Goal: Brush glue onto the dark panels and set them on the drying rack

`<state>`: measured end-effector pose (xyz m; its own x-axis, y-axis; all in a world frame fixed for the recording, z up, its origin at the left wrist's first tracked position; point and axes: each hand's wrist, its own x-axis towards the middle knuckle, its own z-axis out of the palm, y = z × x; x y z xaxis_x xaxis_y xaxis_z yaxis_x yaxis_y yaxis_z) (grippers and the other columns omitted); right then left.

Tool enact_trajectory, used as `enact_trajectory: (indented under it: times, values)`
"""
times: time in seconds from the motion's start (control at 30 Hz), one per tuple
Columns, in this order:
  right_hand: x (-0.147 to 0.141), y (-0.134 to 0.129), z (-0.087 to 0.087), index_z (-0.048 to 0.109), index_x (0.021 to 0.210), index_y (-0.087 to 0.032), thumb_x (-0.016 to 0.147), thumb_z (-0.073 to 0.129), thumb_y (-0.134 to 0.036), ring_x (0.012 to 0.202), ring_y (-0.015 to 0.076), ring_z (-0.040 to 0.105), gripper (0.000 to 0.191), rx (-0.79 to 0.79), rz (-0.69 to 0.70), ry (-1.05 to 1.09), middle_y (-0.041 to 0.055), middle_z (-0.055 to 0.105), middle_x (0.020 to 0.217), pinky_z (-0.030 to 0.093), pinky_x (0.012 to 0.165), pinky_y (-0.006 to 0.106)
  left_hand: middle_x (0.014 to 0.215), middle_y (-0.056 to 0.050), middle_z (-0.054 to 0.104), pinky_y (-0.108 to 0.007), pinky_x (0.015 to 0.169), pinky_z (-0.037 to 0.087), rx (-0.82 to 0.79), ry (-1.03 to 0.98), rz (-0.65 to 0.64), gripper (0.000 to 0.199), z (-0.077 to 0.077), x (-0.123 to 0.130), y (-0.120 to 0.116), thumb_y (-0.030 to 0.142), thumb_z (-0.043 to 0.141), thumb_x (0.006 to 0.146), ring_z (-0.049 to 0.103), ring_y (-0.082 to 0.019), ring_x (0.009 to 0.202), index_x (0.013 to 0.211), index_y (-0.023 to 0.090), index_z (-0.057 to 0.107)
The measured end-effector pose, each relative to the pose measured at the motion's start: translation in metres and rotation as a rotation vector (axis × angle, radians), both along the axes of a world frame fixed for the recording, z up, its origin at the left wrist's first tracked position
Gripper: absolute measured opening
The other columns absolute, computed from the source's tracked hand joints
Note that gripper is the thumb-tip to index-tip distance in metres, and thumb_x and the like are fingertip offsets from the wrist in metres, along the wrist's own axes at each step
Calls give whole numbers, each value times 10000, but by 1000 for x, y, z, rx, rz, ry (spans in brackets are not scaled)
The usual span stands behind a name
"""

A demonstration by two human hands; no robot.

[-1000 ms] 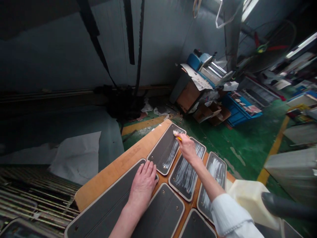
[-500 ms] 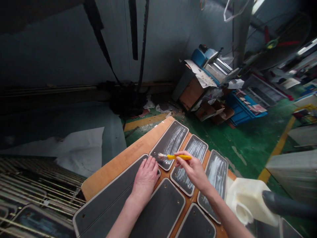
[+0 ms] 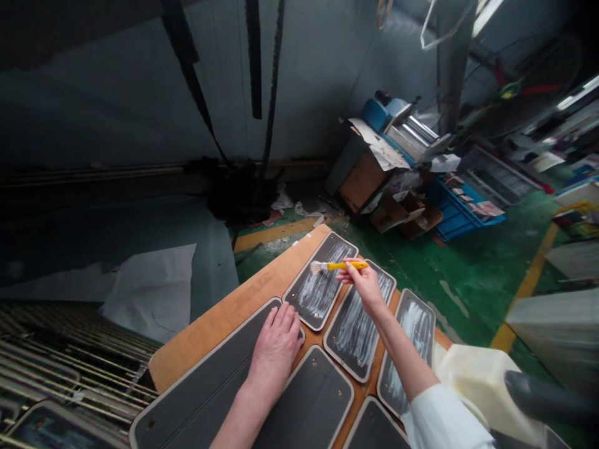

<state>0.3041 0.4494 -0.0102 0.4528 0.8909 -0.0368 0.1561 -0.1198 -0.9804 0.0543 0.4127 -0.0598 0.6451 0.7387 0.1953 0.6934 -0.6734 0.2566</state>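
Note:
My right hand (image 3: 362,282) is closed round the yellow handle of a brush (image 3: 344,265), its pale bristles over the upper left dark panel (image 3: 306,296). White streaks cover much of that panel. Two more streaked panels lie to its right, the middle one (image 3: 353,330) and the right one (image 3: 412,327). My left hand (image 3: 276,349) rests flat, fingers stretched out, on the top end of a long plain dark panel (image 3: 206,380). Beside it lies another unstreaked panel (image 3: 309,405). All have pale edges and sit on an orange-brown board (image 3: 180,349).
A whitish plastic container (image 3: 482,374) stands at the board's right. Wire racks (image 3: 70,368) are at lower left, near a crumpled white sheet (image 3: 154,287). Farther back are a blue machine with rollers (image 3: 412,134), cardboard boxes (image 3: 407,215) and a blue crate (image 3: 461,212).
My right hand has moved the brush up and away along the upper left panel, which shows more white streaks. A pale sleeve now shows on my right arm. My left hand stays in place.

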Motion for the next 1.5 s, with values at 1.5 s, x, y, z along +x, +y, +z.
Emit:
enact_trajectory:
  times: [1.5]
  values:
    - [-177, -158, 28, 558, 1194, -243, 981, 385, -257, 994, 226, 593, 274, 85, 280, -761, 81, 628, 1066, 462, 857, 367, 1079, -151, 608, -344, 645, 529, -175, 72, 784, 408, 26, -211, -108, 380, 388, 930, 660, -233, 804, 1220, 132, 530]
